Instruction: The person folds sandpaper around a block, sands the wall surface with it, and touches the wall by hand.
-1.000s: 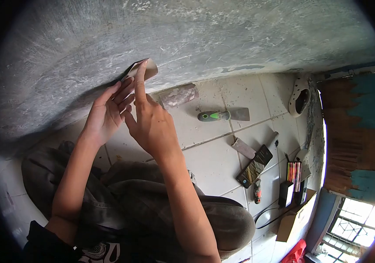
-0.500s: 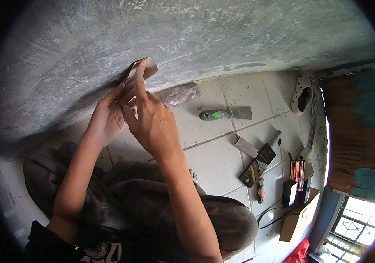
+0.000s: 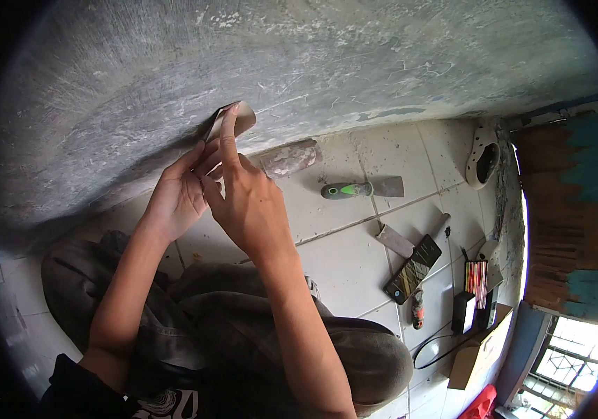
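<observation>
Against the grey wall (image 3: pixel 138 84) a bent piece of brownish sheet, like sandpaper, (image 3: pixel 245 120) is held by both hands. The index finger of my right hand (image 3: pixel 253 206) lies stretched along its inner face. My left hand (image 3: pixel 179 199) is palm up, its fingertips at the sheet's lower left edge and partly hidden behind the right hand. On the tiles just right of the hands lies a dusty, pinkish rolled piece (image 3: pixel 292 158). Beyond it is a putty knife (image 3: pixel 365 188) with a green and grey handle.
A phone (image 3: pixel 412 269), a small pinkish strip (image 3: pixel 394 240) and an orange-black handled tool (image 3: pixel 418 310) lie on the floor. Farther right are a clog (image 3: pixel 482 157), a row of coloured sticks (image 3: pixel 476 283), a cardboard box (image 3: pixel 463 364) and red plastic (image 3: pixel 479 403).
Both hands and the sheet have shifted slightly down and to the right in the view. The hold on the sheet looks the same.
</observation>
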`<control>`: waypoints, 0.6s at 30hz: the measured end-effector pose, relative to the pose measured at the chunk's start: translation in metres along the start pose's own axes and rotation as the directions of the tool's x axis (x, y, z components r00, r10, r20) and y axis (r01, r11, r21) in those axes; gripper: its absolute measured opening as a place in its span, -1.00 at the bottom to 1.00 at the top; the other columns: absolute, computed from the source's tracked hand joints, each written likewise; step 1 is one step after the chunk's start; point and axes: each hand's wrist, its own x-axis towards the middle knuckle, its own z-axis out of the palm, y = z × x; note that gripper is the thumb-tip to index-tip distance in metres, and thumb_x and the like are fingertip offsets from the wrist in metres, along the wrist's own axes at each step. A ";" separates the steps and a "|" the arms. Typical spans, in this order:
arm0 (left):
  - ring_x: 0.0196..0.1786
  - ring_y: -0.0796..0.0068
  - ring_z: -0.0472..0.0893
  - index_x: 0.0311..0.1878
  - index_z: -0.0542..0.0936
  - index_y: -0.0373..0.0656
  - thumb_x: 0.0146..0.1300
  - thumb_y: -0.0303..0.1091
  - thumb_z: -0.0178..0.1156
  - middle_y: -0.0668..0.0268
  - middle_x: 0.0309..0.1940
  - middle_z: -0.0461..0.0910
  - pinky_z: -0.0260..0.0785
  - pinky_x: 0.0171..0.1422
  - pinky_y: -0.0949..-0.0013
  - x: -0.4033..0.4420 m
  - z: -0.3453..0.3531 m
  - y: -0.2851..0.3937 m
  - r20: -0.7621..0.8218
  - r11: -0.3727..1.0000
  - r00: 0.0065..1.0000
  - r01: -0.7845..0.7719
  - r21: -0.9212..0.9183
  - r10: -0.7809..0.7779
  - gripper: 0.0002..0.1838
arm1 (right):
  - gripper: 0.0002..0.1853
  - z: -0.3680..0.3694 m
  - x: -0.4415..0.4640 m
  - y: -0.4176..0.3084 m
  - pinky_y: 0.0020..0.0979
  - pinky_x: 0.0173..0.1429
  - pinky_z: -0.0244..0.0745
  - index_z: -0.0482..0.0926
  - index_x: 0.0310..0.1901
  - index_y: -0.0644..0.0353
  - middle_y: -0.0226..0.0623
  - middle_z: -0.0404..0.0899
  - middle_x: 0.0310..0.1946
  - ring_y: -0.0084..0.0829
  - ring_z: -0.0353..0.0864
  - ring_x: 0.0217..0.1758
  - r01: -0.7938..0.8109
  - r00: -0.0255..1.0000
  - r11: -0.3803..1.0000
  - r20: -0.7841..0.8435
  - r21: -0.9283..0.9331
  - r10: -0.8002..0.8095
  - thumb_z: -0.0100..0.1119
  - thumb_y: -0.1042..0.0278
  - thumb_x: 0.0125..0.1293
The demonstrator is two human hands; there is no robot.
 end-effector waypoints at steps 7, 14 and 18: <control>-0.07 0.55 0.53 0.03 0.46 -0.12 0.33 -0.16 -0.02 0.38 -0.12 0.52 0.38 0.03 0.43 0.002 -0.006 0.000 -0.002 1.000 1.000 0.014 0.016 -0.014 -0.68 | -0.09 0.002 0.000 0.001 -0.18 -0.28 0.51 -0.23 0.38 0.12 -0.07 0.60 -0.36 -0.06 0.61 -0.33 0.003 1.000 1.000 -0.001 0.000 -0.003 0.11 0.42 0.07; -0.05 0.56 0.52 0.04 0.45 -0.12 0.32 -0.14 -0.01 0.41 -0.10 0.51 0.36 0.04 0.43 0.001 -0.006 -0.001 0.004 0.999 1.000 -0.003 0.040 0.003 -0.66 | -0.13 0.002 0.000 0.001 -0.18 -0.31 0.49 -0.20 0.38 0.13 -0.04 0.56 -0.38 -0.03 0.58 -0.37 0.017 0.999 0.999 -0.034 0.036 -0.016 0.08 0.42 0.08; -0.05 0.55 0.51 0.04 0.45 -0.13 0.32 -0.15 -0.01 0.40 -0.09 0.51 0.37 0.04 0.43 0.001 -0.006 0.000 0.019 0.999 1.000 -0.001 0.049 0.000 -0.67 | -0.11 -0.003 -0.001 -0.003 -0.17 -0.25 0.47 -0.25 0.39 0.09 -0.02 0.59 -0.34 -0.01 0.58 -0.31 -0.034 0.999 0.999 0.022 0.030 0.033 0.10 0.39 0.11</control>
